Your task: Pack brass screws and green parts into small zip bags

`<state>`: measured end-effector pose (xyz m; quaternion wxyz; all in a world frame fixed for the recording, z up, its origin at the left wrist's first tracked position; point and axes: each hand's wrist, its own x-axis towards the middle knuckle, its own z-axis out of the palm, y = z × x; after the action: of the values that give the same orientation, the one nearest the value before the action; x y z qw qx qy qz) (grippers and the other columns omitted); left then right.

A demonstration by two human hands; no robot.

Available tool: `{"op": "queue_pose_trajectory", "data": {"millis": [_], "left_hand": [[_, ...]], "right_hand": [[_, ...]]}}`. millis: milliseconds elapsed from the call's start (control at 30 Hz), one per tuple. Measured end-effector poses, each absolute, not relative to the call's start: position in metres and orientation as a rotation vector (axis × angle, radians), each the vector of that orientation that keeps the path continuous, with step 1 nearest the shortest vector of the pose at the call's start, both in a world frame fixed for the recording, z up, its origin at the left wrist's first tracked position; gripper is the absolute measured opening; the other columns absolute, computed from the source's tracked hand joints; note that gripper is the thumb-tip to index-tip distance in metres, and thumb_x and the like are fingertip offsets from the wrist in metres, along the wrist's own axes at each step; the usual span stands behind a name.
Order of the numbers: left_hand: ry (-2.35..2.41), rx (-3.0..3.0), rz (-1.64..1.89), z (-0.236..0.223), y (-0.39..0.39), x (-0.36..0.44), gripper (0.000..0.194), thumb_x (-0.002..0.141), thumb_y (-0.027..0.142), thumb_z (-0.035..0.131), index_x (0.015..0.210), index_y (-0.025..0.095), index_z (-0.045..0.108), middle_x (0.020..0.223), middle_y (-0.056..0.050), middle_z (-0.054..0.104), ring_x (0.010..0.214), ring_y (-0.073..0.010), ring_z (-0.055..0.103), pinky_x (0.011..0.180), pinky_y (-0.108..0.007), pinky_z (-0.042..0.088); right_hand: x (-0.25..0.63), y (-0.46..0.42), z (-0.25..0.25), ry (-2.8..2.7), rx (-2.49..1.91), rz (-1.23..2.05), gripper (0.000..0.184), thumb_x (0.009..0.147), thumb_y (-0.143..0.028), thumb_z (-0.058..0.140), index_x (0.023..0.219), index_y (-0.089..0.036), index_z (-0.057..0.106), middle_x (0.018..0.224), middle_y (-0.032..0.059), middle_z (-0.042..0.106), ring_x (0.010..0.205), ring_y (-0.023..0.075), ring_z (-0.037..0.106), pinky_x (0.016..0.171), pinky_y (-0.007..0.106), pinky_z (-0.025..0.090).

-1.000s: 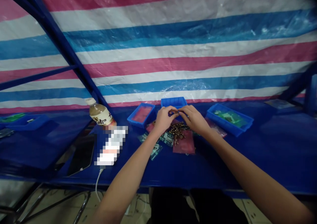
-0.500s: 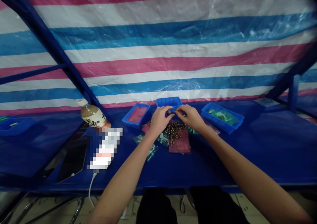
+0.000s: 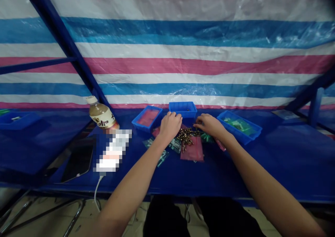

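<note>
Both my forearms reach forward and inward across the blue table cover (image 3: 282,160), elbows wide, palms down. My left hand (image 3: 170,126) is curled over, knuckles up and fingers bent down just in front of the middle blue plastic tray (image 3: 182,109); the fingers hide whatever is under them, so I can't tell if it has hold of anything. My right hand (image 3: 210,126) is flatter and loosely open, its fingers stretched left and angled down, with the fingertips (image 3: 196,125) just above the far edge of a heap of small brass fittings (image 3: 187,136). I see nothing gripped there, though pieces this small would be hard to make out. The heap lies between my hands, partly on a pink bag (image 3: 192,150). A blue tray lined with pink (image 3: 147,118) sits left of my left hand, and a blue tray of green packets (image 3: 239,127) sits right of my right hand.
</note>
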<state>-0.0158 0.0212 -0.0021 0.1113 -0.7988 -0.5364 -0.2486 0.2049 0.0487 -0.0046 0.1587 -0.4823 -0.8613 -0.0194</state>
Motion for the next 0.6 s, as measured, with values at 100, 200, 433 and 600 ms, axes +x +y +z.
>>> {"op": "queue_pose_trajectory", "data": {"millis": [100,200,433,600], "left_hand": [[-1.595,-2.332,-0.656,-0.003,0.020,-0.015,0.030,0.098,0.031,0.040,0.096,0.018,0.067,0.091,-0.011,0.065,0.095,-0.0262,0.054,0.076,-0.034,0.044],[-1.584,-2.319,-0.616,-0.002,0.019,-0.015,0.030,0.098,0.030,0.040,0.093,0.018,0.068,0.090,-0.009,0.067,0.094,-0.0251,0.055,0.076,-0.033,0.045],[-1.540,-2.573,-0.926,-0.003,0.023,-0.013,0.020,0.095,0.031,0.051,0.094,0.022,0.069,0.087,-0.003,0.068,0.085,-0.0193,0.058,0.075,-0.030,0.045],[-1.424,-2.668,-1.056,-0.006,0.023,-0.010,0.016,0.086,0.035,0.066,0.095,0.021,0.068,0.090,-0.002,0.067,0.088,-0.0193,0.058,0.074,-0.029,0.045]], "right_hand": [[0.206,0.050,-0.004,-2.486,-1.479,-0.015,0.016,0.088,-0.030,0.061,0.088,-0.017,0.071,0.087,0.0090,0.069,0.082,0.0223,0.063,0.073,0.029,0.043],[0.205,0.050,-0.001,-2.484,-1.500,0.071,0.016,0.087,-0.017,0.057,0.089,-0.016,0.073,0.089,0.0091,0.071,0.083,0.0216,0.065,0.074,0.028,0.043],[0.191,0.041,0.005,-2.033,-1.222,0.537,0.017,0.081,-0.023,0.061,0.094,-0.016,0.070,0.085,0.0064,0.073,0.079,0.0197,0.067,0.073,0.030,0.051],[0.176,0.038,-0.001,-1.827,-1.034,0.850,0.024,0.078,-0.029,0.066,0.098,-0.016,0.068,0.087,0.0083,0.072,0.081,0.0203,0.068,0.076,0.034,0.055]]}}
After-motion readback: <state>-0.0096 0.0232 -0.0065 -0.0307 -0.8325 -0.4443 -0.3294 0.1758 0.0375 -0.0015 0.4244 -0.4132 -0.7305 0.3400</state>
